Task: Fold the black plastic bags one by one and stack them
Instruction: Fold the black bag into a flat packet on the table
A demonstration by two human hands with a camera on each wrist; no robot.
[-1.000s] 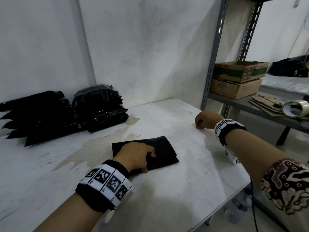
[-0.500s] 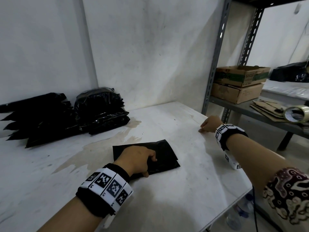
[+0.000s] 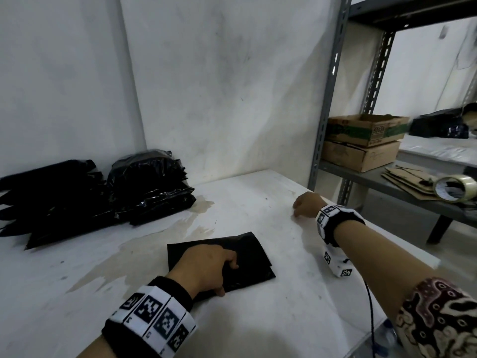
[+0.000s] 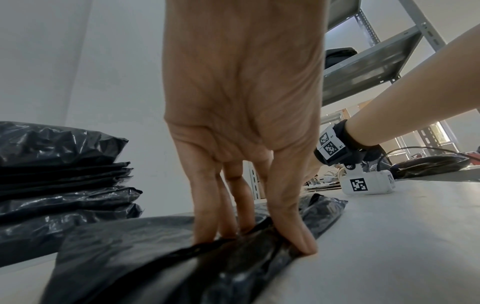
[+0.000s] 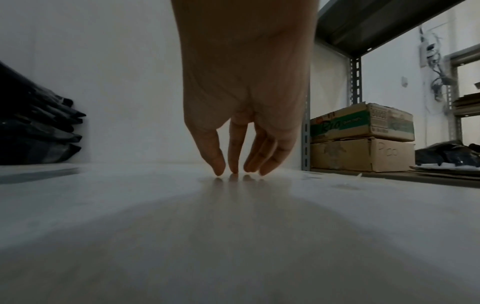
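A stained white table (image 3: 258,202) stands against white walls (image 3: 219,86), beside grey metal shelving (image 3: 333,73).

Surface: a white, stained table (image 3: 258,202).
Under the left hand (image 3: 204,270): one folded black bag (image 3: 253,257), lying flat.
Far beyond the left hand, against the wall: two heaps of black bags (image 3: 144,187).
Right hand (image 3: 307,206): fingertips (image 5: 219,168) touching bare tabletop, well apart from the folded bag.
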